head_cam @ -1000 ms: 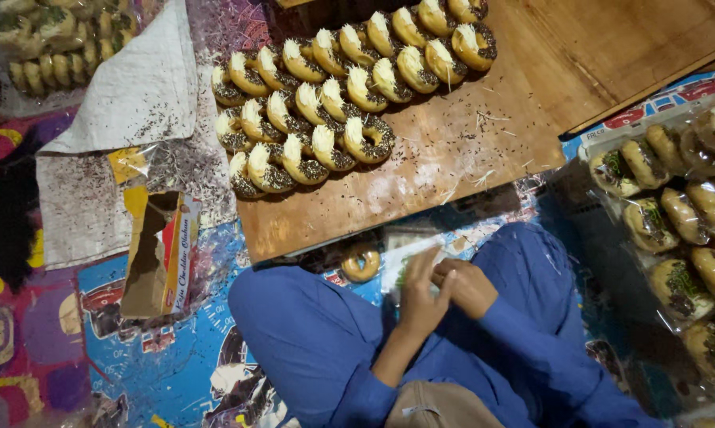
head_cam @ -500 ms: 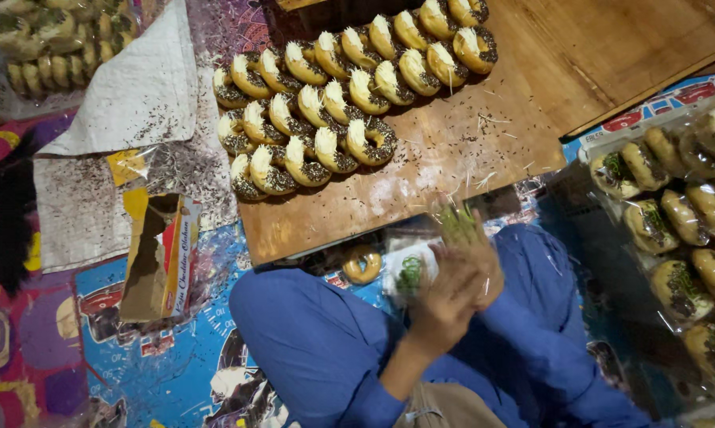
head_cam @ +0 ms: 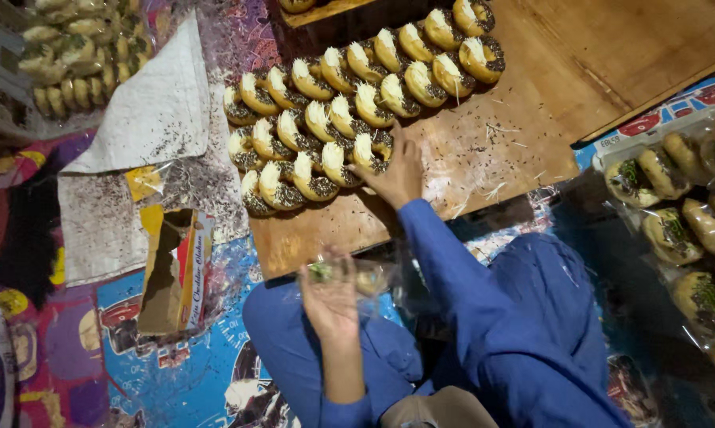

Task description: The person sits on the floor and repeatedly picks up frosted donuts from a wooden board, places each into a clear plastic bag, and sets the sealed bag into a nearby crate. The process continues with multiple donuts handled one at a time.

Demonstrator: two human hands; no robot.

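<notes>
Right hand (head_cam: 395, 176): fingers spread, being laid on a doughnut (head_cam: 369, 150)
Left hand (head_cam: 331, 299): bag (head_cam: 349, 279) being clamped
Board (head_cam: 524, 135): three rows being left unbagged

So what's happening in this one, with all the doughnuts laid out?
A person in blue clothing sits at a low wooden board covered with rows of cream-and-chocolate-sprinkle doughnuts. The right hand reaches onto the board and touches the doughnuts at the near edge of the rows. The left hand is raised over the lap, holding a clear plastic bag with a doughnut inside. Bagged doughnuts lie stacked to the right, and an open yellow cardboard box sits to the left.
</notes>
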